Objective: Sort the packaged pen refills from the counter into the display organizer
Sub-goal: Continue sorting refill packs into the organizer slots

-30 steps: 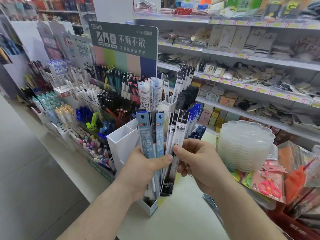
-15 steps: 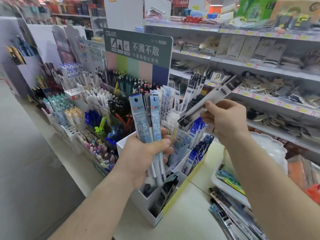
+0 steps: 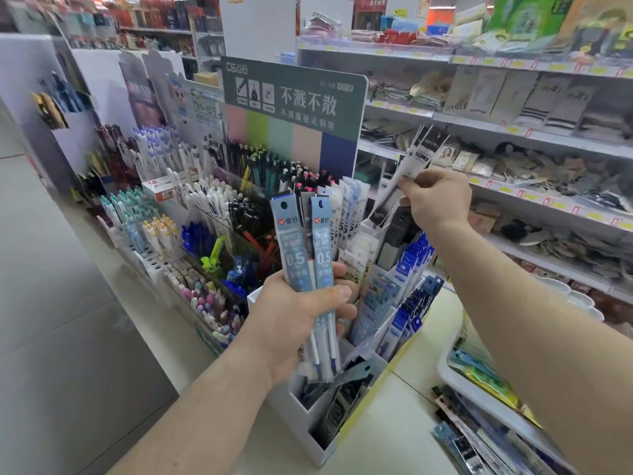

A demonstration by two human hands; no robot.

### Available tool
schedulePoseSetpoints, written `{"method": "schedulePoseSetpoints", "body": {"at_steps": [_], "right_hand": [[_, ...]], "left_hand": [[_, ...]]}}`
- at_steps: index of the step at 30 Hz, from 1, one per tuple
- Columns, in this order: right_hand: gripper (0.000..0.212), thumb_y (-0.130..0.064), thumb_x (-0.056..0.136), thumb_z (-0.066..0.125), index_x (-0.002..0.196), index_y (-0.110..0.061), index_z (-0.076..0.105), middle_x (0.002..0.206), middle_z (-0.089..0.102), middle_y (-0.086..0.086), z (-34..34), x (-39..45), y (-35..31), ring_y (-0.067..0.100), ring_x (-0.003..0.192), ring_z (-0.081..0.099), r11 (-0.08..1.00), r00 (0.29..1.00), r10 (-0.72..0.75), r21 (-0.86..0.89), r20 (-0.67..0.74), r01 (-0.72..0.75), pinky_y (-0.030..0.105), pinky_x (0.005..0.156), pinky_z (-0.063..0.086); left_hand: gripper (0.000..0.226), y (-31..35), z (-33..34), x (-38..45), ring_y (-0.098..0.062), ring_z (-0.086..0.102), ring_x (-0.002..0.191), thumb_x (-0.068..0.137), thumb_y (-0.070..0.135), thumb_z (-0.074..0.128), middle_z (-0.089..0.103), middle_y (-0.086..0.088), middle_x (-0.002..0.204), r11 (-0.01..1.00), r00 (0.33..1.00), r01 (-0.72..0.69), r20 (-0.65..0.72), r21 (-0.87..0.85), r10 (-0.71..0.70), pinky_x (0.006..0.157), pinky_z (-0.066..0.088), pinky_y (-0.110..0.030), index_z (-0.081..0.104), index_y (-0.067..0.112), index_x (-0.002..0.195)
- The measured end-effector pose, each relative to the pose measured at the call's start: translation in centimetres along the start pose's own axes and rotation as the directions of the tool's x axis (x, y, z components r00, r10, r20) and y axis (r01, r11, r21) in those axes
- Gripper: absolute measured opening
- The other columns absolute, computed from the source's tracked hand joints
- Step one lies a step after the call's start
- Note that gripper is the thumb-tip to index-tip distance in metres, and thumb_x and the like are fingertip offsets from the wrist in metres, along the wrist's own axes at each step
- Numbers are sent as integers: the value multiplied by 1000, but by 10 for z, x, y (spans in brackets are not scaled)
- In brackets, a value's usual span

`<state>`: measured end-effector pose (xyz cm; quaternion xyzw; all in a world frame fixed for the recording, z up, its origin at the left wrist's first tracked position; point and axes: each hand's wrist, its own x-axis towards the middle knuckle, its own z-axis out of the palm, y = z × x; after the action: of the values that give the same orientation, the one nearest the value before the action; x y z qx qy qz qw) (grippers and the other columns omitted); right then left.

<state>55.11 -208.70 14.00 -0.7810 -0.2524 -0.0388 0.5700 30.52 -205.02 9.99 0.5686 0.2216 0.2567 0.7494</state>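
Observation:
My left hand [image 3: 301, 320] grips a bunch of grey-blue refill packs [image 3: 308, 255] marked 0.5, held upright in front of the white display organizer [image 3: 308, 430]. My right hand [image 3: 436, 197] pinches two black-topped refill packs [image 3: 416, 156], tilted, with their lower ends at a back compartment of the organizer. The organizer's stepped compartments hold blue, white and black refill packs. More loose refill packs [image 3: 479, 437] lie on the counter at the lower right.
A pen display with a green sign [image 3: 291, 101] stands behind the organizer, with rows of pens to its left. Store shelves [image 3: 513, 138] run along the right. A white tray [image 3: 455, 378] of packaged goods sits on the counter at the right.
My right hand has risen slightly and turned the black-topped packs steeper, their lower ends now at a back compartment. My left hand keeps its bunch in place.

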Motion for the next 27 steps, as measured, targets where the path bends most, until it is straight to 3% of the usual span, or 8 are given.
{"method": "schedulePoseSetpoints", "body": {"at_steps": [3,7,8,12,16,18,21,27], "right_hand": [[27,-28,88,74,62,-27,65,64,67,-6,2,8,1,22,72,72,998,999,-35,-59,-7,35,33,74,57],[20,-25,89,74,70,-24,69,66,66,-7,6,14,2,12,60,68,998,1000,-23,-54,9,23,14,58,47],[17,-26,89,74,73,-22,70,68,67,-5,7,15,3,12,61,67,998,1000,-12,-61,21,13,14,59,47],[16,-27,91,71,78,-17,70,80,66,-2,12,15,9,18,80,61,970,996,8,-243,93,15,27,73,46],[28,-32,89,72,65,-21,64,77,66,-1,20,15,14,23,89,65,906,982,80,-424,171,-1,39,87,53],[28,-35,86,74,63,-26,62,80,68,-2,28,16,16,23,94,62,863,972,139,-505,189,-26,42,98,45],[17,-37,84,76,77,-23,71,92,70,-1,34,22,12,25,97,54,842,956,222,-532,190,-90,40,98,34],[33,-48,78,80,88,-16,77,93,73,1,26,27,12,27,99,58,841,945,245,-532,216,-96,42,98,35]], "left_hand": [[18,0,0,3,-20,70,65,85,-3,68,74,-3,78,1000,1000,10,8,0,-10,58,57,-34,68,12,93],[18,-1,-1,4,-19,69,65,84,-2,68,74,-3,79,1000,1000,27,6,-13,-27,60,57,-35,69,14,92],[18,-1,-1,4,-19,69,65,84,-2,68,74,-4,79,999,1000,29,6,-13,-29,60,57,-35,69,14,92],[17,-2,-1,5,-19,69,65,84,-1,69,73,-3,78,999,999,37,9,-15,-37,60,56,-34,69,14,92],[18,-3,-2,5,-19,69,65,83,-1,70,73,-4,79,999,999,45,13,-10,-45,59,58,-33,68,14,93],[18,-3,-1,5,-19,69,65,83,-1,70,73,-5,80,999,999,50,14,-10,-50,61,58,-34,68,13,95],[18,-4,1,5,-19,69,66,83,-2,70,73,-4,80,999,999,42,16,-4,-42,64,58,-36,68,12,94],[17,-2,3,5,-19,67,64,84,-4,68,68,-7,76,999,998,38,46,-18,-37,57,57,-32,66,8,97]]}}
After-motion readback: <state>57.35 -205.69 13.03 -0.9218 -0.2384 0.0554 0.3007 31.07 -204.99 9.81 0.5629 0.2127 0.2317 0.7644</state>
